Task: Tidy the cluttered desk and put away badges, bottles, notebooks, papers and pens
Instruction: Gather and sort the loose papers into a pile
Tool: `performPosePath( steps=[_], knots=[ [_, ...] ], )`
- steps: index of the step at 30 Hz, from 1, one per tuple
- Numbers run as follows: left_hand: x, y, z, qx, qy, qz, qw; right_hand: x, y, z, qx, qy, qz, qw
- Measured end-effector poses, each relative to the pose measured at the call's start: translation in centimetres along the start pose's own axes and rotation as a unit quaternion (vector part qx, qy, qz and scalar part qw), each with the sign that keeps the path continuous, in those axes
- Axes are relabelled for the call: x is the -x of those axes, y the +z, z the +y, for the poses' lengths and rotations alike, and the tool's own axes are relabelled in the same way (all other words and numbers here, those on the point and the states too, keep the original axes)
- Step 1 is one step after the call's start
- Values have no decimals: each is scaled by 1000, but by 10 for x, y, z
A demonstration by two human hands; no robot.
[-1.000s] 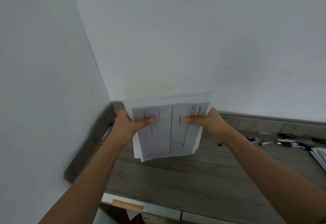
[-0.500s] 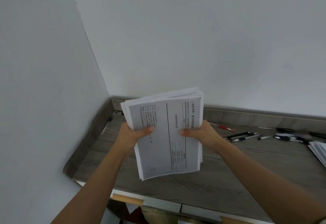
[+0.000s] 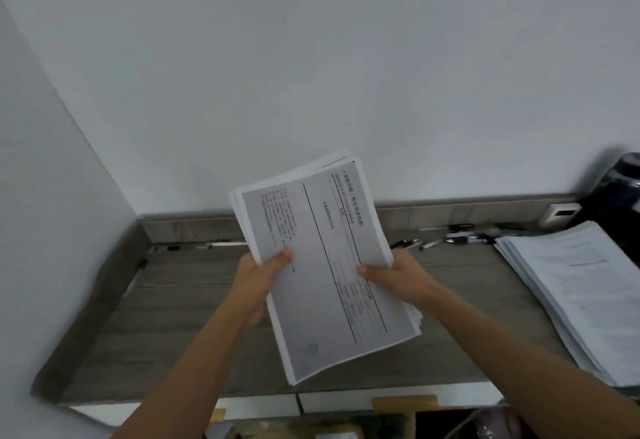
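— What takes up most of the view?
— A plain white wall [image 3: 346, 75], with a corner at the left. Below it is a grey wood-grain desk [image 3: 173, 317] with a raised lip along its back and left sides.

— What lies on the desk?
— At the right, a broad pile [image 3: 581, 300] of white sheets lies flat, its edges fanned a little.

— And the papers being handled?
— A thick stack [image 3: 325, 265] of printed sheets is held in the air over the middle of the desk, touching only the hands. The top page looks greyish. It has columns of small print, a long black ruled line down its length and a faint round stamp near the lower corner. The stack is tilted, with its far end swung to the right. The sheet edges are uneven at the upper left and lower right.

— How are the arms placed?
— Two bare forearms reach in from the bottom edge. The left hand [image 3: 258, 283] grasps the stack's left long edge. The right hand [image 3: 398, 279] grasps the right long edge, about midway along.

— And the fingers?
— Both thumbs [image 3: 282, 256] lie on the top page, pointing inward. The other fingers go underneath, mostly hidden by paper. The stack is clamped between the thumbs above and the fingers below.

— Anything smaller?
— Pens [image 3: 460, 236] lie scattered by the back lip to the right of the stack, and a few more lie to its left.
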State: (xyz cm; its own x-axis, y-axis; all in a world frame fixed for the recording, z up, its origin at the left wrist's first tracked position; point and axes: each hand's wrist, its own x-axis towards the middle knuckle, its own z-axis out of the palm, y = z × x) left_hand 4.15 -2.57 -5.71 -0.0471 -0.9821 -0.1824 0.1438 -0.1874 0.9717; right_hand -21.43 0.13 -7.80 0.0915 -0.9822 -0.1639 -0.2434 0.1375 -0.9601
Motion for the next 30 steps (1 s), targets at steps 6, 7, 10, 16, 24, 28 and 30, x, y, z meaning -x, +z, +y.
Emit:
performPosePath(
  steps=[6,7,10,16,24,28,30],
  knots=[
    [41,122,-51,-39,-72,-81,993,91,-96,38,12,69,122,990],
    [47,140,-61,-50,-85,-87,991,106,-112,45,15,76,137,987],
    [71,204,-90,-90,-117,-109,983,157,-166,67,33,110,184,976],
    [105,302,-110,-127,-132,-158,970,210,-255,107,76,190,231,951],
    [93,389,-122,-138,-120,-219,958,202,-350,148,133,244,263,924],
    [66,423,-129,-152,-128,-229,953,175,-384,151,180,251,262,914],
    [55,434,-130,-146,-141,-235,950,160,-399,155,213,257,258,906]
  ],
)
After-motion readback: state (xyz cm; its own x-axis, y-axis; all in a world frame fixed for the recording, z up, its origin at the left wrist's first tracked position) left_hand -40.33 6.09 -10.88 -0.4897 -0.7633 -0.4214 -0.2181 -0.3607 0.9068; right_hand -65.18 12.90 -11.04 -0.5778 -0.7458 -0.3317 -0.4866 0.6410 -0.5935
